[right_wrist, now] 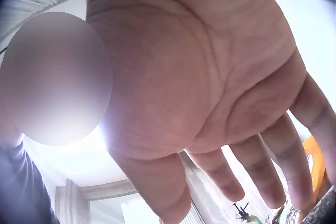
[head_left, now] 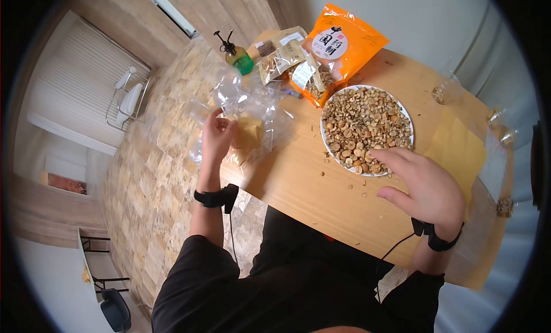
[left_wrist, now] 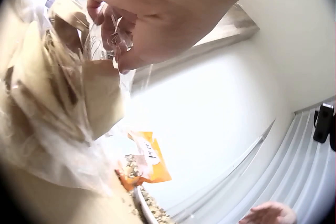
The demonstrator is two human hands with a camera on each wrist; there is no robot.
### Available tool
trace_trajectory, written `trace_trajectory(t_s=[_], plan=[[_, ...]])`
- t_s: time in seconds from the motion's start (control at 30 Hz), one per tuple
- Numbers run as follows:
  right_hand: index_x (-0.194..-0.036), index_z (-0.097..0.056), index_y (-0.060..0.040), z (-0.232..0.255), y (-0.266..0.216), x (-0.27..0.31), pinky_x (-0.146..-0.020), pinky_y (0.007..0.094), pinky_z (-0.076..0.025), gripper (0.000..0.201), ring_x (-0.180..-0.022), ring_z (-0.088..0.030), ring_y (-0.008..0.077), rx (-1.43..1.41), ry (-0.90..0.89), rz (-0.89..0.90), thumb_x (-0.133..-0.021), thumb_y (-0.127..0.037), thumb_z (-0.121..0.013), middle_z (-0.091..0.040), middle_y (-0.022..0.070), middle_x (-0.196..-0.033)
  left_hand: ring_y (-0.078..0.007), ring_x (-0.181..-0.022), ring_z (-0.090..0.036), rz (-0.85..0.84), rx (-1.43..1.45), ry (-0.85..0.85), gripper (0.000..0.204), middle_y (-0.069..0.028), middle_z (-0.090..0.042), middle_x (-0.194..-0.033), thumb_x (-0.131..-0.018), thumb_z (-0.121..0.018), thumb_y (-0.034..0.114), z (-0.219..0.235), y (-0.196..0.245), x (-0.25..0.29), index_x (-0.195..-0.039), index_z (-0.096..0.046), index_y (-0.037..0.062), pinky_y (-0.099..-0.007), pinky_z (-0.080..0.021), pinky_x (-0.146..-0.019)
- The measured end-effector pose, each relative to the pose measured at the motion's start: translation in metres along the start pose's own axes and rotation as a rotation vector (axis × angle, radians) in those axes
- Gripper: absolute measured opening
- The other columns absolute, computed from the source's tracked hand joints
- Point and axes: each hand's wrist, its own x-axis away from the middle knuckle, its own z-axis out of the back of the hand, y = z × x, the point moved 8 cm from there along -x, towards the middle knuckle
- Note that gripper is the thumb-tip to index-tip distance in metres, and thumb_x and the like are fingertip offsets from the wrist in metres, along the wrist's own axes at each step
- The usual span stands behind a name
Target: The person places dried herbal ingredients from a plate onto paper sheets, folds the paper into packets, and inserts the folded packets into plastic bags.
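My left hand [head_left: 217,139] pinches clear crinkled plastic at the table's left edge, where a clear plastic bag [head_left: 278,120] lies. Tan paper packets [left_wrist: 102,98] show in and around the plastic, just below the fingertips in the left wrist view. My right hand [head_left: 427,186] is held over the near right rim of a white plate [head_left: 410,119], fingers extended and thumb apart, with nothing in it. The plate is heaped with dried brown and cream pieces [head_left: 364,123]. In the right wrist view the palm shows bare.
Behind the plate stands an orange pouch [head_left: 361,43], beside smaller packets [head_left: 282,54] and a green spray bottle [head_left: 240,60]. A yellow sheet [head_left: 453,143] lies right of the plate, with small clear bags [head_left: 450,92] along the right edge. Crumbs [head_left: 351,186] dot the wooden table [head_left: 293,189].
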Motion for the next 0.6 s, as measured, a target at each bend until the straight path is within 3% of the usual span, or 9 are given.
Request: trace_trajectory(t_s=[0.03,0.1,0.2,0.27,0.3,0.37,0.43,0.5,0.6], plan=[[-0.127,-0.049,-0.0017,0.0,0.001,0.0,-0.084,0.0407,-0.047,0.054,-0.1,-0.057,0.0361,-0.002,-0.028,-0.014,-0.081,-0.024,-0.067,-0.057,0.0184,-0.114,-0.0076,-0.079,-0.055,0.057,0.106,-0.085,0.04,-0.0012,-0.059,-0.088,-0.086,-0.065,0.009,-0.006,0.001,-0.002,-0.122,-0.051,-0.0012,-0.0205,-0.045,-0.067],[-0.128,-0.049,-0.0018,-0.001,0.004,0.001,-0.086,0.0405,-0.047,0.054,-0.103,-0.056,0.0361,-0.008,-0.054,-0.035,-0.081,-0.024,-0.067,-0.056,0.0186,-0.117,-0.0065,-0.078,-0.054,0.052,0.185,-0.136,0.029,0.0006,-0.058,-0.088,-0.09,-0.06,0.008,-0.009,0.022,0.002,-0.116,-0.055,-0.002,-0.0202,-0.044,-0.067],[-0.134,-0.043,-0.0028,0.006,0.0,-0.004,-0.093,0.039,-0.046,0.062,-0.113,-0.053,0.0357,0.056,0.065,0.051,-0.08,-0.023,-0.068,-0.052,0.0202,-0.127,-0.0058,-0.083,-0.054,0.063,0.601,-0.229,0.021,0.0022,-0.059,-0.089,-0.091,-0.061,0.01,-0.034,0.07,0.017,-0.111,-0.058,0.0032,-0.0202,-0.043,-0.074],[-0.14,-0.035,-0.0036,0.017,0.006,-0.008,-0.097,0.0386,-0.044,0.074,-0.122,-0.049,0.0346,-0.09,0.245,0.035,-0.078,-0.022,-0.072,-0.046,0.0214,-0.135,-0.0062,-0.084,-0.055,0.045,0.759,-0.3,0.019,0.0032,-0.058,-0.089,-0.091,-0.06,0.01,-0.057,0.107,0.028,-0.11,-0.057,0.0052,-0.0214,-0.043,-0.074],[-0.14,-0.035,-0.0036,0.017,0.01,-0.009,-0.097,0.0386,-0.044,0.074,-0.122,-0.049,0.0346,-0.071,0.254,0.012,-0.078,-0.022,-0.072,-0.046,0.0214,-0.135,-0.0066,-0.085,-0.055,0.031,0.912,-0.353,0.017,0.0042,-0.057,-0.089,-0.092,-0.059,0.009,-0.071,0.128,0.034,-0.108,-0.057,0.0072,-0.0226,-0.043,-0.074],[-0.143,-0.029,-0.0028,0.021,0.031,-0.008,-0.096,0.0394,-0.045,0.085,-0.124,-0.048,0.0334,-0.442,0.372,-0.102,-0.076,-0.021,-0.077,-0.043,0.0219,-0.138,-0.0073,-0.087,-0.055,0.053,0.996,-0.346,0.015,0.0051,-0.055,-0.088,-0.092,-0.057,0.009,-0.096,0.159,0.042,-0.108,-0.055,0.0102,-0.0245,-0.043,-0.074],[-0.144,-0.026,-0.0019,0.026,0.038,-0.006,-0.094,0.0396,-0.046,0.088,-0.123,-0.048,0.0312,-0.444,0.4,-0.117,-0.076,-0.021,-0.079,-0.043,0.0223,-0.138,-0.0079,-0.087,-0.056,0.026,1.178,-0.447,0.014,0.0047,-0.056,-0.09,-0.094,-0.055,0.011,-0.12,0.191,0.05,-0.107,-0.053,0.0112,-0.0262,-0.044,-0.075],[-0.144,-0.025,-0.0011,0.031,0.047,-0.003,-0.094,0.0385,-0.046,0.089,-0.12,-0.049,0.0294,-0.757,0.473,-0.13,-0.077,-0.022,-0.079,-0.045,0.0237,-0.135,-0.0084,-0.09,-0.055,-0.015,1.327,-0.557,0.011,0.0039,-0.056,-0.095,-0.094,-0.052,0.011,-0.142,0.219,0.061,-0.105,-0.052,0.012,-0.0279,-0.044,-0.078],[-0.139,-0.031,-0.0005,0.044,0.055,0.003,-0.088,0.0319,-0.049,0.077,-0.109,-0.055,0.0215,-0.803,0.553,-0.108,-0.079,-0.014,-0.076,-0.052,0.0177,-0.126,-0.0085,-0.091,-0.055,-0.044,1.38,-0.564,0.013,0.003,-0.056,-0.096,-0.094,-0.052,0.009,-0.167,0.251,0.071,-0.106,-0.05,0.0118,-0.0274,-0.043,-0.079]])
